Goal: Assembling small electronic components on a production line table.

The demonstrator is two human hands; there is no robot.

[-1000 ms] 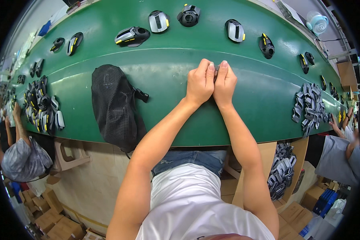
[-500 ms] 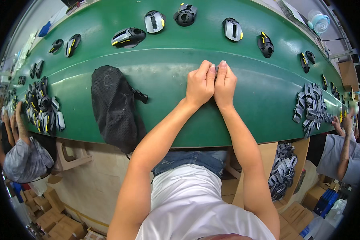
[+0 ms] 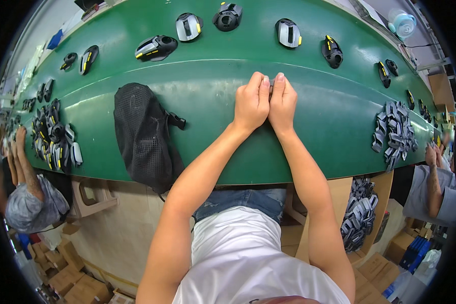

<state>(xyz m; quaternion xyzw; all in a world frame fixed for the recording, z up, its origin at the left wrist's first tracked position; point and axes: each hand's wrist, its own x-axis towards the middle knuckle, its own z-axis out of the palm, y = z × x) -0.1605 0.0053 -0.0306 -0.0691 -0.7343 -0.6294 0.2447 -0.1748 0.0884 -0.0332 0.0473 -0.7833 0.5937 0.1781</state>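
Note:
My left hand (image 3: 252, 101) and my right hand (image 3: 282, 103) are held side by side above the green table, fingers curled and thumbs pointing away from me. Pinched between them is a small dark piece (image 3: 271, 91), mostly covered by the fingers, so its kind cannot be made out. A black mesh bag (image 3: 143, 134) with a strap buckle lies left of my forearms. Beyond my hands, grey-and-black shell-shaped parts with yellow marks, such as one silver-topped part (image 3: 289, 33), sit spaced out along the far green strip.
A pile of similar parts (image 3: 54, 134) lies at the left, and a heap of grey pieces (image 3: 393, 129) at the right. An open carton (image 3: 384, 213) of grey pieces stands by my right arm. Co-workers' arms (image 3: 29, 164) reach over the table at both sides.
The parts on the far strip have shifted left. My hands stay together, slightly further left in view. The co-worker at the right has brought their hands together.

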